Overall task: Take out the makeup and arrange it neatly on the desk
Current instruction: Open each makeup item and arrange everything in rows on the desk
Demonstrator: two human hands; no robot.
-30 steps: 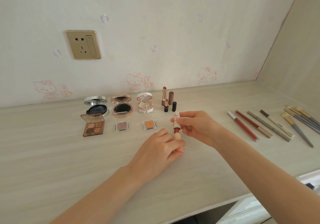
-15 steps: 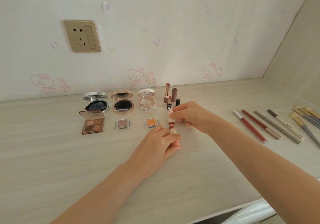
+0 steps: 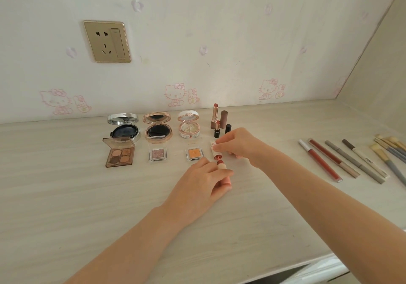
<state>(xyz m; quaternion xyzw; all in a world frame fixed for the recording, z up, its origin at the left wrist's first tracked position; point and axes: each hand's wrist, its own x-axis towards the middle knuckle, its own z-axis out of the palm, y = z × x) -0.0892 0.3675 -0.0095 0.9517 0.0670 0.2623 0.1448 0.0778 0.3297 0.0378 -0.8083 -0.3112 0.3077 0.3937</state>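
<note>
Left hand (image 3: 204, 182) grips lipstick (image 3: 220, 165); right hand (image 3: 236, 144) pinches cap (image 3: 215, 149).

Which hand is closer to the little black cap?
Right. The right hand, pinching a white cap, sits just in front of the black cap; the left hand, gripping the lipstick, is farther back toward the person.

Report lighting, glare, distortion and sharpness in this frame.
Head view: soft, even daylight, only faint shadows beside the left hand and right hand. Head view: a bright reflection on the silver compact lid. Head view: the wide lens leaves the back edge of the desk slanted and slightly bowed. Head view: both hands and the lipstick they hold look sharp; the brushes at the right edge look softer.
</note>
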